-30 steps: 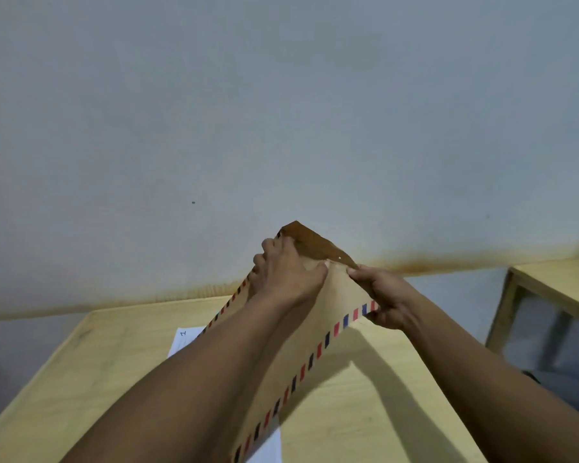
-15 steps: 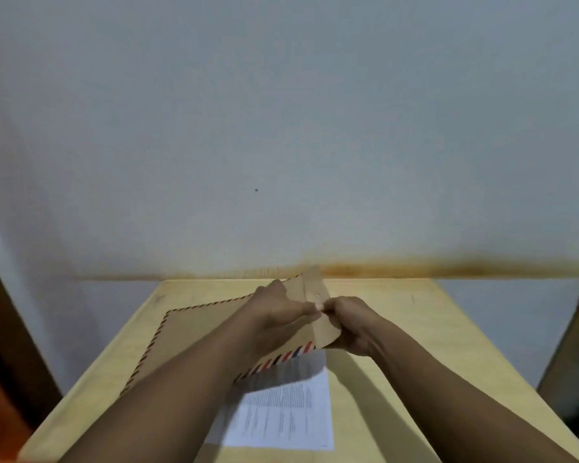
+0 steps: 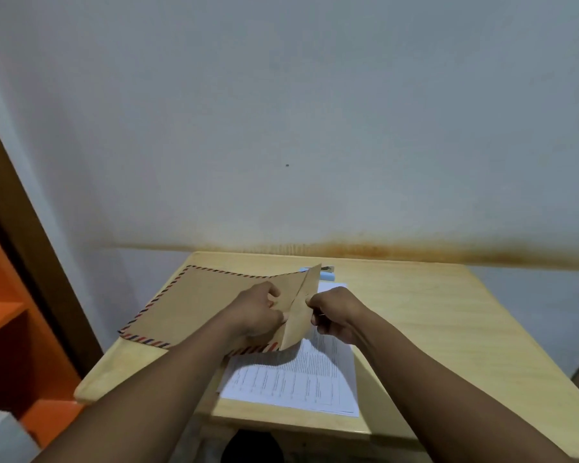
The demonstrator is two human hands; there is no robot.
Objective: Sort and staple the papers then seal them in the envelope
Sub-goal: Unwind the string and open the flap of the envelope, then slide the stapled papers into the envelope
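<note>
I see the left hand [image 3: 258, 312] with fingers curled around the open end of the brown airmail-striped envelope [image 3: 194, 302], while the right hand [image 3: 335, 314] pinches the raised flap [image 3: 300, 325]. The envelope sits low over the left side of the wooden table [image 3: 432, 312], partly covering the printed papers [image 3: 298, 379] lying flat there; I cannot tell whether its left end rests on the wood. What looks like a pale blue stapler [image 3: 327, 275] shows just behind the flap.
</note>
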